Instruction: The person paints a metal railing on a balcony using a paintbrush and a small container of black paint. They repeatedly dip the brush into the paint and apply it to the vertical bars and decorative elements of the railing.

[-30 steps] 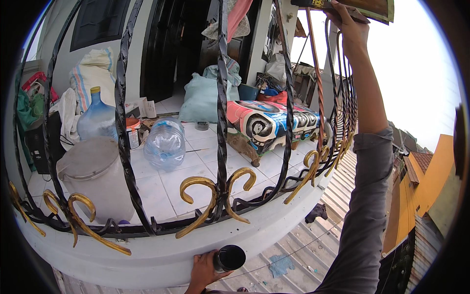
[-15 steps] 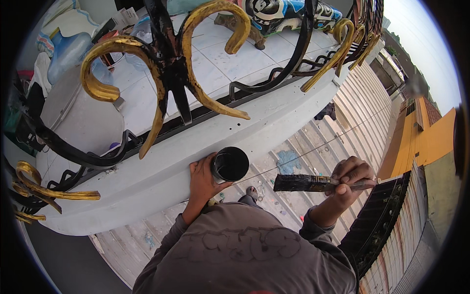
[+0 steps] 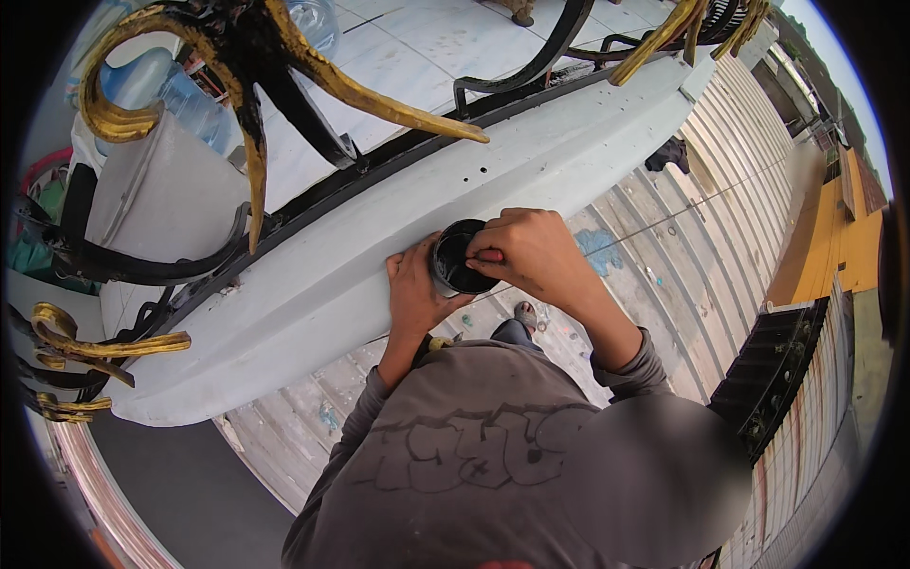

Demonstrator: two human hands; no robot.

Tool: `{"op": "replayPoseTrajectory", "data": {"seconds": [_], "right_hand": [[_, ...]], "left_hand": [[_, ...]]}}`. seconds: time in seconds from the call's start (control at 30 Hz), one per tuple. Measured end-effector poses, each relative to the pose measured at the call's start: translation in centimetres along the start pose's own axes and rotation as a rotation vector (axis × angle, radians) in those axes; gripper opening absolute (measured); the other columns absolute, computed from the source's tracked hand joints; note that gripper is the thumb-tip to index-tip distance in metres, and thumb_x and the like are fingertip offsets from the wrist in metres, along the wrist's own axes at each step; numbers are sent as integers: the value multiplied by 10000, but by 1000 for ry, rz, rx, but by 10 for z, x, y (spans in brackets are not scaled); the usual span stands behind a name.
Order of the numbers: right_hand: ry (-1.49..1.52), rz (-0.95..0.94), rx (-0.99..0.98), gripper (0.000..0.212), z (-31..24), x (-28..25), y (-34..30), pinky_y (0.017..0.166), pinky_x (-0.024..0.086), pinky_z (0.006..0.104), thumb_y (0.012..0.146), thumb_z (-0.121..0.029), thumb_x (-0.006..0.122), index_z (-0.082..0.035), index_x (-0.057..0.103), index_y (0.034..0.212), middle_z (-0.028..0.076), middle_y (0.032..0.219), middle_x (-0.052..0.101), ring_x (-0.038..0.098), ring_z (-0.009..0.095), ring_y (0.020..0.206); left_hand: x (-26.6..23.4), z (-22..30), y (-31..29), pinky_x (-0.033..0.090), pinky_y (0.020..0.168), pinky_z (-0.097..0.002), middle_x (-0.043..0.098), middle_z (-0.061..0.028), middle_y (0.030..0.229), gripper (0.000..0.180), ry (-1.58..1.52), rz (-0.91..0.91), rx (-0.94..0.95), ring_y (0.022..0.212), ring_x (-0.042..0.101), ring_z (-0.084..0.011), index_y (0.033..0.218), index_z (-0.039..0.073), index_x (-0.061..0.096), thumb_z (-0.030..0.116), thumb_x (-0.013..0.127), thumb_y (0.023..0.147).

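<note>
A can of black paint (image 3: 444, 278) is held upright by my left hand (image 3: 413, 290), whose fingers wrap round its near left side. It is against the front edge of the pale ledge (image 3: 370, 256). My right hand (image 3: 527, 248) grips a paintbrush (image 3: 490, 255) over the can's mouth. Only the reddish end of the handle shows; the bristles are hidden down inside the can. Beyond the ledge stands an ornate iron railing (image 3: 351, 161), painted black, with gold scrolls (image 3: 379, 102) curling over it.
Clear plastic water bottles (image 3: 194, 104) and a grey-white panel (image 3: 161, 190) stand behind the railing on a tiled floor (image 3: 408, 57). Below the ledge lies a ridged roof (image 3: 682, 275) with a blue rag (image 3: 599, 251) on it. An orange wall (image 3: 815, 251) rises at far right.
My right hand has moved left, bringing the brush from open air into the can. The view has shifted, with the railing now higher and further left. My left hand still holds the can.
</note>
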State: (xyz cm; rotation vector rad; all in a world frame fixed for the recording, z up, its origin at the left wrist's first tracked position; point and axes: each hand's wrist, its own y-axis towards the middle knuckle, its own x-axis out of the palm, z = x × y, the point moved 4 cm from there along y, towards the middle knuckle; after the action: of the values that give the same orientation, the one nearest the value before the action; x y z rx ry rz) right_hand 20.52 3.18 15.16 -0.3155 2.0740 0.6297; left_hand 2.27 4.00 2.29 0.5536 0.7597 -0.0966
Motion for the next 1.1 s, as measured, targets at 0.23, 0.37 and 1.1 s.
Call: {"op": "replayPoseTrajectory", "data": {"seconds": [0.23, 0.37, 1.1], "right_hand": [[-64, -61, -6, 136, 0, 10, 8, 677, 529, 433, 824, -266, 772, -131, 761, 825, 69, 769, 701, 672, 303, 807], [-41, -58, 80, 139, -2, -6, 5, 688, 535, 409, 812, -268, 788, -137, 783, 857, 71, 774, 704, 678, 303, 786], [864, 552, 585, 214, 41, -11, -67, 563, 513, 260, 893, -176, 831, -1, 708, 870, 99, 796, 737, 713, 155, 685]], "left_hand": [[0, -2, -4, 358, 1054, -464, 660, -122, 1301, 996, 43, 2, 41, 1199, 594, -322, 1357, 27, 567, 596, 897, 609], [1, -4, -6, 339, 1078, -470, 644, -131, 1353, 1047, 44, 1, 35, 1246, 586, -320, 1397, 9, 528, 639, 867, 632], [4, -9, -4, 325, 1107, -481, 637, -135, 1377, 1071, 94, -79, -17, 1266, 579, -328, 1394, 4, 535, 714, 826, 646]]}}
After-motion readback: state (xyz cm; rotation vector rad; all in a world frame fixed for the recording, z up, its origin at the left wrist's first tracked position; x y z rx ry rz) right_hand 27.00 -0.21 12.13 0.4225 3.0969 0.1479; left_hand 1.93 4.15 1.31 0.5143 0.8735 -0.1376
